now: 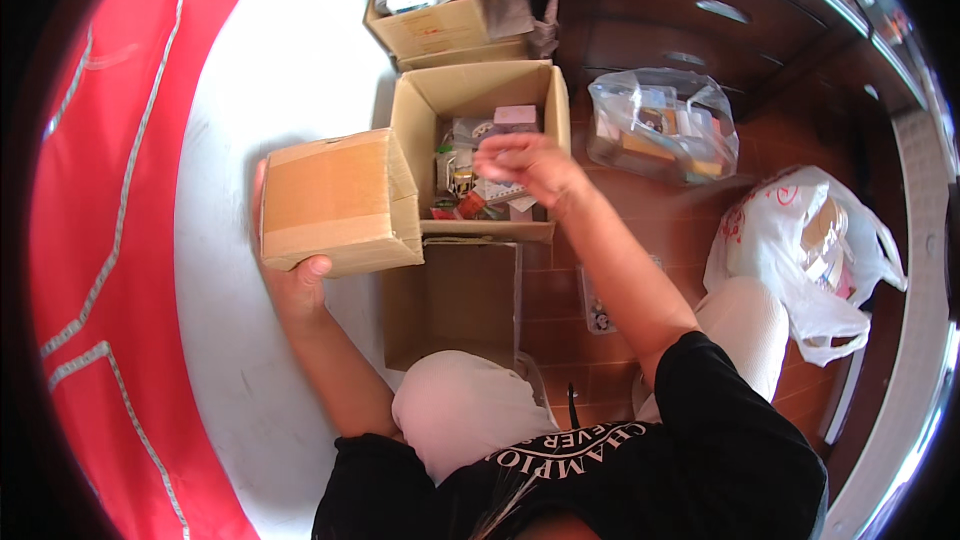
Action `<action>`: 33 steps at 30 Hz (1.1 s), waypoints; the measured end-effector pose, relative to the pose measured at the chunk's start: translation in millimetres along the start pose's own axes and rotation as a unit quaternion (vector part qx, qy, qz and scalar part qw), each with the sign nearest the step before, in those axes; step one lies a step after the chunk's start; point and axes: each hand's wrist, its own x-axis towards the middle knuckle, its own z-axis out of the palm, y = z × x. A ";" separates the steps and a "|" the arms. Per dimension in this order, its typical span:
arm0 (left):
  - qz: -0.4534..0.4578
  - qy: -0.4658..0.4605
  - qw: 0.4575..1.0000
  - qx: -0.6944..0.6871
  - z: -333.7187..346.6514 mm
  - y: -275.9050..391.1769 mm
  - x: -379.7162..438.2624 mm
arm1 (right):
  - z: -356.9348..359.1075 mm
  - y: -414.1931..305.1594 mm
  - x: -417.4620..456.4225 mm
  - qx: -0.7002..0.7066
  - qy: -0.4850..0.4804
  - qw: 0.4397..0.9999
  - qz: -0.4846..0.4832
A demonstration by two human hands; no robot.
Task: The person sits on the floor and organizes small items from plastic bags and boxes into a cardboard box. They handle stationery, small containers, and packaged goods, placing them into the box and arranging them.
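My left hand (294, 289) grips a small cardboard box (326, 199) from beneath and behind. The box is tipped on its side, its open end facing right towards a larger open cardboard box (472, 75). Over that larger box hovers my right hand (529, 165), blurred, with its fingers bent; whether anything is between them I cannot tell. Inside the larger box lie several small packets (454, 172), a pink box (515, 117) and a white patterned item (499, 191), partly hidden under my right hand.
An open cardboard box (454, 307) stands before my knee. Beyond, another carton (431, 34) holds mixed items. To the right are a clear plastic bag (660, 127) of small boxes and a white plastic bag (757, 232). Dark drawers (645, 15) and a white wall (285, 52) flank the floor.
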 end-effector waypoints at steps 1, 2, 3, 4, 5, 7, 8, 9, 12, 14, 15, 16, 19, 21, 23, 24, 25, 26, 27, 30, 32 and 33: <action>-0.011 0.009 1.000 -0.022 -1.2 0.6 -6.5 | -3.0 -9.9 1.0 -0.019 0.019 0.999 -0.017; -0.022 0.018 0.999 -0.044 -2.3 1.1 -12.7 | -5.1 -18.9 2.2 -0.078 0.043 0.995 -0.031; -0.032 0.024 0.997 -0.070 -3.0 -0.6 -18.1 | -7.1 -27.9 1.8 -0.139 0.070 0.987 -0.049; -0.041 0.026 0.995 -0.087 -5.1 -2.1 -22.0 | -4.9 -34.8 2.0 -0.196 0.094 0.975 -0.054; -0.049 0.028 0.993 -0.104 -7.4 -4.6 -26.0 | -1.7 -37.3 3.9 -0.252 0.109 0.960 -0.050; -0.065 0.028 0.988 -0.135 -6.3 -10.9 -31.8 | -1.6 -39.7 10.0 -0.335 0.117 0.934 -0.027; -0.075 0.030 0.986 -0.145 -5.5 -13.7 -35.2 | -0.9 -39.5 15.6 -0.399 0.107 0.911 -0.002; -0.085 0.031 0.984 -0.154 -5.2 -16.2 -38.1 | -0.3 -38.1 23.1 -0.458 0.096 0.883 0.023; -0.126 0.033 0.980 -0.147 -9.3 -21.8 -50.1 | 0.6 -21.0 46.6 -0.648 0.071 0.757 -0.047; -0.140 0.047 0.978 -0.149 -8.6 -22.1 -55.3 | -6.2 -7.6 63.0 -0.713 0.057 0.687 -0.126; -0.147 0.053 0.976 -0.151 -7.8 -23.5 -56.8 | -8.9 -3.1 71.2 -0.673 0.061 0.735 -0.059; -0.141 0.051 0.978 -0.144 -8.0 -24.5 -57.2 | -7.8 -0.4 78.4 -0.625 0.065 0.778 0.006; -0.129 0.051 0.981 -0.137 -9.7 -25.4 -57.2 | -6.8 -3.0 87.7 -0.609 0.082 0.787 0.057; -0.128 0.057 0.978 -0.153 -8.3 -25.6 -56.8 | -5.2 -8.1 85.3 -0.602 0.084 0.794 0.030; -0.130 0.064 0.975 -0.168 -7.7 -25.2 -58.2 | 4.4 -20.7 71.1 -0.550 0.068 0.832 -0.009; -0.129 0.066 0.973 -0.180 -4.9 -26.5 -57.2 | 7.7 -30.4 61.8 -0.534 0.064 0.843 -0.009; -0.128 0.058 0.969 -0.205 -3.5 -27.8 -56.3 | 13.5 -37.3 53.7 -0.521 0.041 0.853 -0.014; -0.127 0.051 0.964 -0.229 -1.3 -30.1 -54.8 | 19.3 -44.5 44.8 -0.507 0.017 0.862 -0.019; -0.126 0.042 0.957 -0.256 2.2 -32.3 -51.5 | 25.3 -53.9 34.1 -0.494 -0.004 0.869 -0.025; -0.098 0.009 0.961 -0.258 17.8 -31.4 -39.9 | 54.8 -73.2 -2.3 -0.455 -0.160 0.876 0.014; -0.092 -0.012 0.978 -0.189 24.7 -33.0 -27.9 | 69.7 -81.6 -28.4 -0.454 -0.245 0.857 -0.013; -0.087 -0.023 0.984 -0.156 29.2 -34.3 -21.2 | 75.2 -86.6 -44.1 -0.475 -0.276 0.834 -0.046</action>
